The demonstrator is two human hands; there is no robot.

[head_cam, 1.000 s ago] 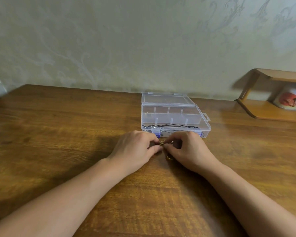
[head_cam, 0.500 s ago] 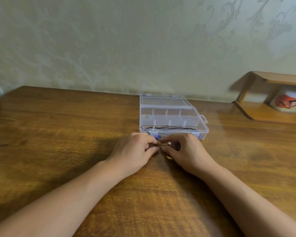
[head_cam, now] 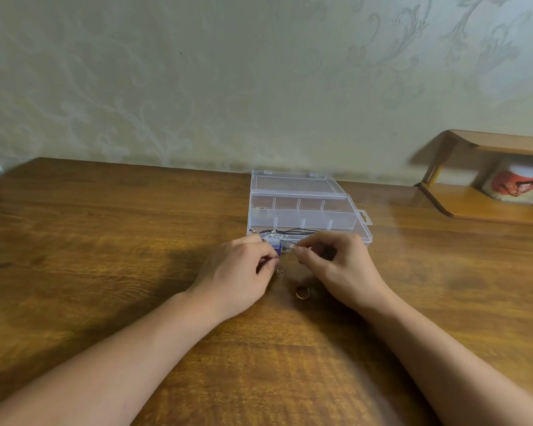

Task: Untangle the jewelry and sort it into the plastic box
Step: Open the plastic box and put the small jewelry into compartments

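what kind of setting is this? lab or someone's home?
Most likely a home. Patterned wallpaper runs behind a wooden table, and a small wooden shelf at the right holds a cartoon-printed mug. No lab fixtures are in view.

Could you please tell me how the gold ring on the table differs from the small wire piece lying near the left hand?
The gold ring is a thicker closed band, while the wire piece is thin looped wire. The gold ring lies nearer the person, by the right hand; the wire piece lies against the left hand. The ring gleams gold; the wire looks duller. Both rest loose on the table, outside the plastic box.
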